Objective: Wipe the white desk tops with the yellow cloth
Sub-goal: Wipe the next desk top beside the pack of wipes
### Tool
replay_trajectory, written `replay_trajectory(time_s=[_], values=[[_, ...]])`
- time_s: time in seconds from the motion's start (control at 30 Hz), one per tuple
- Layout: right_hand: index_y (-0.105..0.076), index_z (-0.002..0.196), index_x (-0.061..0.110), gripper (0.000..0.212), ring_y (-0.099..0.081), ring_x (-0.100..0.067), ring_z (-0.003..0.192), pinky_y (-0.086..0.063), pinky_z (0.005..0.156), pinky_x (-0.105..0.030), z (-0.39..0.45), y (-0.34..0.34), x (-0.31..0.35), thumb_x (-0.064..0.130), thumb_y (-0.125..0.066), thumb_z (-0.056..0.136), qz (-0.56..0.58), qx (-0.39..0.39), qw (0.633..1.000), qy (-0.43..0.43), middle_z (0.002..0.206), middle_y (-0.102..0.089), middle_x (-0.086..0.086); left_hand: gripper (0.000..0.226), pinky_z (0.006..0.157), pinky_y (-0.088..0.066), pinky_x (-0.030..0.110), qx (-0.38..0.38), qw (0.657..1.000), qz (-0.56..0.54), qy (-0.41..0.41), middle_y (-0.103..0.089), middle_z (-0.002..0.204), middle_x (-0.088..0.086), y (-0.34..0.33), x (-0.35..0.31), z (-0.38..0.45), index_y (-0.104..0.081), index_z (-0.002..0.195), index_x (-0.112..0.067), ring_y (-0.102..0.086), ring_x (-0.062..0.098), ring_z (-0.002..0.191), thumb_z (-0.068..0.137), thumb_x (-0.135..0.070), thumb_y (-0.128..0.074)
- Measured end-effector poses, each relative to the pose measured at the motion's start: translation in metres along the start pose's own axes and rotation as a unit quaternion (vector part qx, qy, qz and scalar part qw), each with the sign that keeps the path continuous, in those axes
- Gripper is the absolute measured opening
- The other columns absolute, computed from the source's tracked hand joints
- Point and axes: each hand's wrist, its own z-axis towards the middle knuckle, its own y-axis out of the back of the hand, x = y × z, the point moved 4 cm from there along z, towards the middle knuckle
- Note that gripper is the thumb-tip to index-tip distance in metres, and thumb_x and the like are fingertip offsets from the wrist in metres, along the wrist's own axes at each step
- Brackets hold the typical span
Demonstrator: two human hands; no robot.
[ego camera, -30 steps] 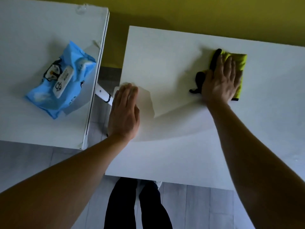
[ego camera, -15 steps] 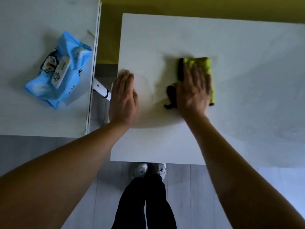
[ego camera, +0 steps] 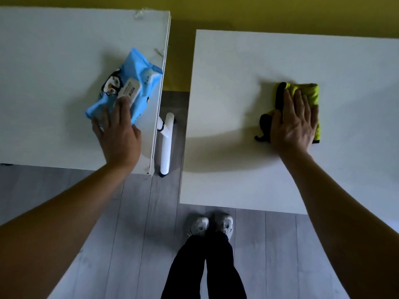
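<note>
Two white desk tops stand side by side with a gap between them. On the right desk [ego camera: 237,61] lies the folded yellow cloth [ego camera: 309,91] with black edging. My right hand [ego camera: 293,123] presses flat on the cloth, fingers straight and spread, covering most of it. My left hand [ego camera: 118,132] reaches over the left desk [ego camera: 54,72] and rests on the near end of a blue pack of wet wipes [ego camera: 136,76], the index finger lying on its white lid.
The wipes pack lies close to the left desk's right edge. A white desk leg [ego camera: 166,143] shows in the gap, above grey floor planks [ego camera: 129,234]. My shoes [ego camera: 212,225] stand at the right desk's near edge. A yellow wall [ego camera: 259,11] runs behind both desks.
My left hand left the right desk's left edge and moved across the gap onto the wipes pack. My right hand slid the cloth back to the right.
</note>
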Motion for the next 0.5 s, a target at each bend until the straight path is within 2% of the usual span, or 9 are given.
replay_trajectory(time_s=[0.1, 0.23, 0.3, 0.37, 0.5], values=[[-0.033, 0.158, 0.025, 0.059, -0.024, -0.024, 0.153, -0.007, 0.127, -0.045, -0.002, 0.000, -0.001, 0.044, -0.035, 0.102, 0.000, -0.001, 1.000, -0.002, 0.164, -0.031, -0.007, 0.065, 0.116, -0.031, 0.067, -0.021, 0.999, -0.032, 0.018, -0.054, 0.149, 0.017, -0.002, -0.004, 0.003, -0.039, 0.158, -0.016, -0.046, 0.043, 0.137, 0.097, -0.005, -0.056], [-0.033, 0.158, 0.025, 0.058, -0.023, -0.024, 0.153, -0.006, 0.127, -0.045, -0.008, -0.002, 0.002, 0.039, -0.039, 0.102, 0.020, 0.005, 0.999, -0.026, 0.165, -0.029, -0.007, 0.055, 0.106, -0.044, 0.058, -0.065, 0.995, -0.080, 0.007, -0.064, 0.130, 0.021, 0.005, -0.032, 0.012, -0.046, 0.155, -0.014, -0.058, 0.043, 0.119, 0.100, -0.010, -0.044], [-0.034, 0.158, 0.024, 0.057, -0.024, -0.025, 0.153, -0.007, 0.127, -0.047, -0.013, -0.002, 0.001, 0.037, -0.039, 0.102, 0.017, 0.003, 0.999, -0.033, 0.164, -0.031, -0.008, 0.052, 0.102, -0.049, 0.055, -0.088, 0.988, -0.121, -0.033, -0.064, 0.136, 0.019, 0.009, -0.064, 0.017, -0.048, 0.153, -0.010, -0.061, 0.042, 0.119, 0.101, -0.007, -0.045], [-0.036, 0.157, 0.023, 0.056, -0.026, -0.026, 0.152, -0.009, 0.127, -0.048, -0.020, 0.000, 0.000, 0.036, -0.039, 0.102, 0.007, -0.006, 1.000, -0.026, 0.162, -0.034, -0.010, 0.047, 0.105, -0.049, 0.056, -0.105, 0.981, -0.147, -0.075, -0.062, 0.143, 0.016, 0.012, -0.103, 0.020, -0.052, 0.150, -0.008, -0.061, 0.041, 0.125, 0.103, -0.005, -0.046], [-0.040, 0.155, 0.023, 0.054, -0.031, -0.026, 0.150, -0.016, 0.125, -0.049, -0.036, 0.009, -0.006, 0.031, -0.043, 0.101, 0.016, -0.020, 1.000, 0.001, 0.158, -0.041, -0.008, 0.051, 0.105, -0.048, 0.062, -0.078, 0.975, -0.142, -0.154, -0.061, 0.148, 0.008, 0.006, -0.172, 0.010, -0.056, 0.147, -0.012, -0.062, 0.041, 0.127, 0.098, -0.004, -0.055]])
